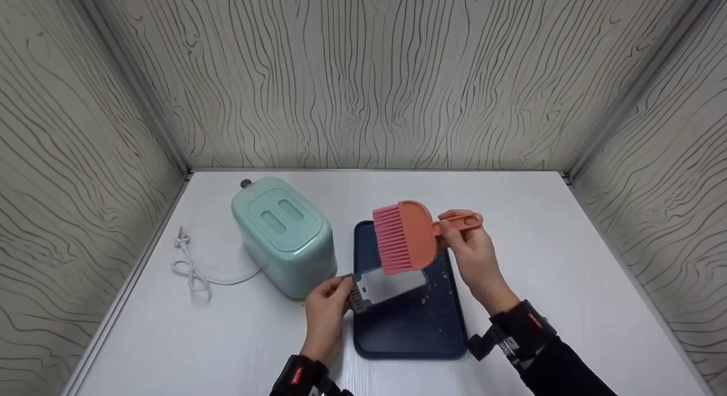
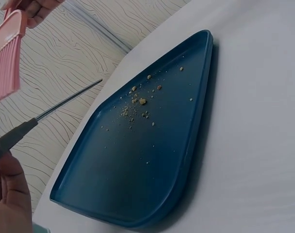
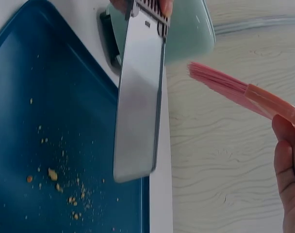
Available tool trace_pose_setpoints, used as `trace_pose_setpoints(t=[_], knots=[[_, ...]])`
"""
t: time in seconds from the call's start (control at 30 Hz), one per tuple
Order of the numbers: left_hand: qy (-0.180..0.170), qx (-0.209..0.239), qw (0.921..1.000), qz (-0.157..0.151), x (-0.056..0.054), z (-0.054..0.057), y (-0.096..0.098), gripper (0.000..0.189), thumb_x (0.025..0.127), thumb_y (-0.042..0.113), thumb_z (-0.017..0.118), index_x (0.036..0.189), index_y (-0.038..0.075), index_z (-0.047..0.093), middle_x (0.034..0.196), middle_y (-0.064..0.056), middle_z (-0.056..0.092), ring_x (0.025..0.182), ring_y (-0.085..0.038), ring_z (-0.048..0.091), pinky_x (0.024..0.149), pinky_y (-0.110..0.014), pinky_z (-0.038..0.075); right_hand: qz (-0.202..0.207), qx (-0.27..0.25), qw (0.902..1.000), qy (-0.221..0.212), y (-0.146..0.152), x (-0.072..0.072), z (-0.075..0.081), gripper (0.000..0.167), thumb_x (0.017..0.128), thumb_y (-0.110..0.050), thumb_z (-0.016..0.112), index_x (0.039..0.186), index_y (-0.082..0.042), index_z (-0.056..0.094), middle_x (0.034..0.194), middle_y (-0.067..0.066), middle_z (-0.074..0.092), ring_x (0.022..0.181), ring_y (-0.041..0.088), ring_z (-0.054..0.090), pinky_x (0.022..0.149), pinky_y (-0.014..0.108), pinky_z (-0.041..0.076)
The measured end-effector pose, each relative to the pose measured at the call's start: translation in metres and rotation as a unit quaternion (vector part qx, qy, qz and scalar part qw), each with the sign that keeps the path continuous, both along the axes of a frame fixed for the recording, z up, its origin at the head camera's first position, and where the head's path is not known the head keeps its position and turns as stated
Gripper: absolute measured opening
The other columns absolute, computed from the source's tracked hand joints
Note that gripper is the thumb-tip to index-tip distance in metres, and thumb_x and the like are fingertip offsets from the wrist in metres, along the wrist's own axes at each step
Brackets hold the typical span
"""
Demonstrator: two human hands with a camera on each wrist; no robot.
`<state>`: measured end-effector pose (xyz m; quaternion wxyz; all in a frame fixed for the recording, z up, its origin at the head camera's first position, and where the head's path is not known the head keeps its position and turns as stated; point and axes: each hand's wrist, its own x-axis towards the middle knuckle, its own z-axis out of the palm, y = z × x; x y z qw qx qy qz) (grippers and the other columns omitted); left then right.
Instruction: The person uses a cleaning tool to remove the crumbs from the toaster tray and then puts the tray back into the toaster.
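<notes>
My left hand (image 1: 328, 308) pinches the slotted grey end of a metal crumb tray (image 1: 392, 286), which is held over a dark blue tray (image 1: 409, 342). In the right wrist view the crumb tray's flat metal face (image 3: 139, 97) looks bare. By its handle my right hand (image 1: 474, 259) grips an orange brush (image 1: 419, 234) with pink bristles (image 1: 392, 240). Those bristles hang above the crumb tray, apart from it in both wrist views. Brown crumbs (image 2: 142, 101) of mixed sizes lie scattered on the blue tray.
To the left of the blue tray stands a mint-green toaster (image 1: 284, 237), its lid on top. A white cord (image 1: 233, 281) runs from it to a plug (image 1: 182, 237) on the white table (image 1: 238, 339). Wood-patterned panels (image 1: 363, 78) enclose the back and sides.
</notes>
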<state>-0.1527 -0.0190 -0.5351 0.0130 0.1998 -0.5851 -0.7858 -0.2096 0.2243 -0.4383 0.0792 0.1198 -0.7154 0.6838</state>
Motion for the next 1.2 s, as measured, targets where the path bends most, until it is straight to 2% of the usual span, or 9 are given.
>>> trace_pose_setpoints(t=[0.27,0.5,0.63,1.0,1.2], knots=[[-0.005,-0.01,0.9999,-0.01,0.0,0.002,0.001,0.028,0.095,0.023,0.072,0.109,-0.002,0.071,0.1,-0.008,0.064,0.088,-0.018,0.06,0.079,-0.031,0.054,0.069,-0.008,0.9976,0.002,-0.022,0.002,0.0,0.023,0.108,-0.01,0.051,0.124,0.006,0.051,0.106,0.02,0.067,0.088,0.02,0.071,0.077,0.031,0.059],[-0.001,-0.022,0.9995,-0.022,0.001,0.002,0.0,0.028,0.096,0.024,0.071,0.108,0.0,0.071,0.098,-0.006,0.066,0.088,-0.015,0.062,0.078,-0.031,0.054,0.093,-0.007,0.9956,-0.012,-0.033,0.004,-0.003,0.023,0.108,-0.009,0.05,0.126,0.006,0.049,0.103,0.017,0.066,0.087,0.017,0.07,0.076,0.028,0.058],[-0.003,-0.026,0.9992,-0.029,0.001,0.001,0.0,0.028,0.097,0.025,0.07,0.11,0.001,0.072,0.097,-0.004,0.067,0.088,-0.014,0.062,0.076,-0.03,0.053,0.107,0.001,0.9942,-0.016,-0.037,0.003,-0.007,0.026,0.108,-0.01,0.05,0.127,0.007,0.048,0.103,0.02,0.066,0.086,0.019,0.071,0.075,0.031,0.059],[-0.001,-0.011,0.9998,-0.019,0.001,0.001,0.0,0.023,0.095,0.02,0.072,0.105,-0.001,0.071,0.09,-0.003,0.065,0.081,-0.014,0.06,0.073,-0.03,0.052,0.095,0.037,0.9947,-0.014,-0.034,-0.004,-0.02,0.025,0.108,-0.01,0.051,0.127,0.005,0.05,0.104,0.022,0.069,0.085,0.017,0.072,0.074,0.031,0.06],[0.005,-0.008,0.9998,-0.015,0.0,0.001,0.001,0.023,0.095,0.019,0.072,0.104,-0.002,0.071,0.088,-0.003,0.064,0.08,-0.014,0.059,0.071,-0.029,0.052,0.065,0.069,0.9954,-0.009,-0.028,-0.006,-0.023,0.023,0.106,-0.011,0.055,0.125,0.003,0.054,0.101,0.018,0.071,0.084,0.015,0.071,0.073,0.03,0.059]])
